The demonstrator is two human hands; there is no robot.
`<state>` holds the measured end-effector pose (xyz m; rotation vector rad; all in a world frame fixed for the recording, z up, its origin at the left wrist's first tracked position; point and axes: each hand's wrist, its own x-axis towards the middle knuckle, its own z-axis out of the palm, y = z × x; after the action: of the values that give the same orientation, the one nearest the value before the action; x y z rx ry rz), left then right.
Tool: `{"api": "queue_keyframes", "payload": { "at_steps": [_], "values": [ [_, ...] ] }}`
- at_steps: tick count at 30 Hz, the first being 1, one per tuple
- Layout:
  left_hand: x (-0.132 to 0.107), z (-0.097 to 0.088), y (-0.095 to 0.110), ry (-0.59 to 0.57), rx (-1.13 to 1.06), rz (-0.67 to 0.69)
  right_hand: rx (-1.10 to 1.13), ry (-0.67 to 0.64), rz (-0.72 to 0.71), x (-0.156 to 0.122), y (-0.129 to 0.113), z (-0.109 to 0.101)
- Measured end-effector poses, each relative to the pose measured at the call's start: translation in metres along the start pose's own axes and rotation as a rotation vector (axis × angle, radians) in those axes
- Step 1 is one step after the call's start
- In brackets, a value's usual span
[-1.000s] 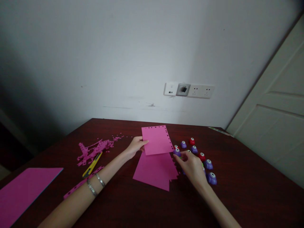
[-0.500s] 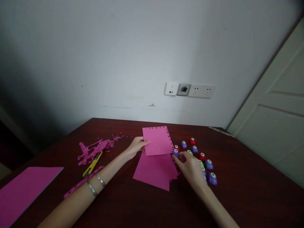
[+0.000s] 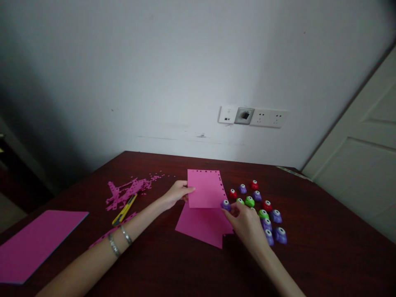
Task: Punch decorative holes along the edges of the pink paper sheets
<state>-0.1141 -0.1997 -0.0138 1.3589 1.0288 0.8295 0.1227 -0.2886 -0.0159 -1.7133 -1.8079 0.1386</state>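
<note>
One sheet [image 3: 205,189], probably light, easily creased, is best pinched by an edge, as the left hand [image 3: 177,194] does; the right hand [image 3: 247,222] grips a likely stiff purple punch [image 3: 225,204].

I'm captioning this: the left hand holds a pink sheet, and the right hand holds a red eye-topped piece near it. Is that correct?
Not quite: the eye-topped piece in the right hand is purple, not red, as the head view shows. The left hand holds a pink sheet near it.
</note>
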Motion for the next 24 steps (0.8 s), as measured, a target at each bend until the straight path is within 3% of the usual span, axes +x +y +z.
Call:
{"api": "queue_keyframes", "payload": {
  "at_steps": [9, 17, 24],
  "values": [
    [-0.023, -0.002, 0.003, -0.004, 0.021, -0.068, -0.178, -0.085, -0.006, -0.01, -0.016, 0.009],
    [-0.016, -0.016, -0.012, -0.083, 0.11, -0.114, -0.236, -0.12, -0.065, -0.019, -0.017, 0.02],
    [-0.012, -0.021, -0.01, -0.154, 0.265, -0.113, -0.307, -0.194, -0.053, -0.021, -0.023, 0.018]
  ]
}}
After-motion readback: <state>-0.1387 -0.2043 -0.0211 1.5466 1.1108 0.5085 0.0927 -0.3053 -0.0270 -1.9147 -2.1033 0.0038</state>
